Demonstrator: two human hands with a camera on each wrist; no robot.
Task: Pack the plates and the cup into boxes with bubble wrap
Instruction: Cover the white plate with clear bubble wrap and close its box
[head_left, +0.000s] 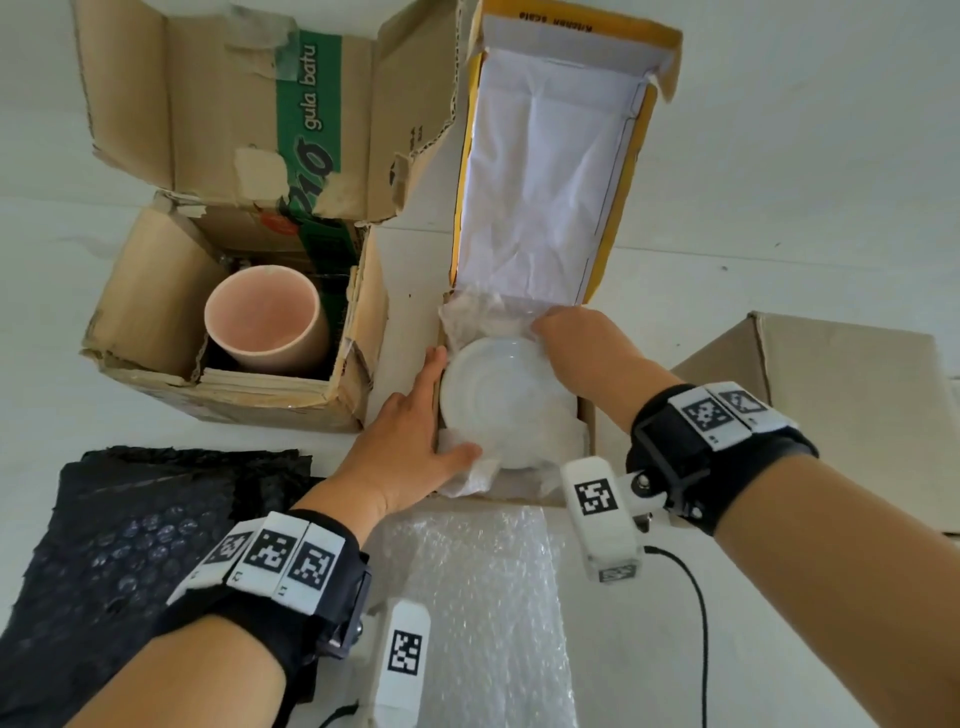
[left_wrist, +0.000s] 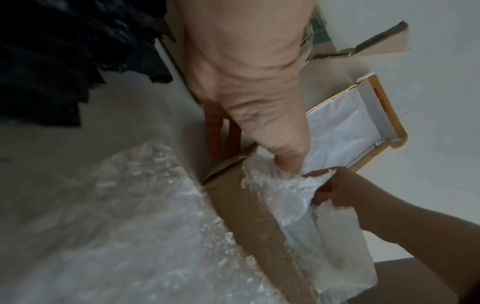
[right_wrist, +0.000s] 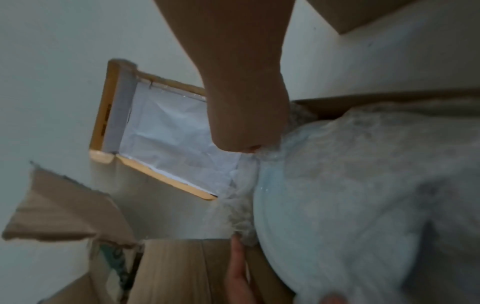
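Head view shows the pink cup (head_left: 267, 322) already standing in the torn brown box (head_left: 156, 322) on the left, with no wrap visible around it. The white plate (head_left: 506, 402) lies on clear bubble wrap (head_left: 470, 475) inside the yellow-lidded box (head_left: 587, 415) in the middle. The left hand (head_left: 410, 441) lies flat against that box's left side, thumb pressing the wrap's near corner; the right hand (head_left: 582, 343) pinches the wrap at the far edge. Covering the plate and closing both boxes seem left; spare clear and black wrap (head_left: 130, 530) lie near.
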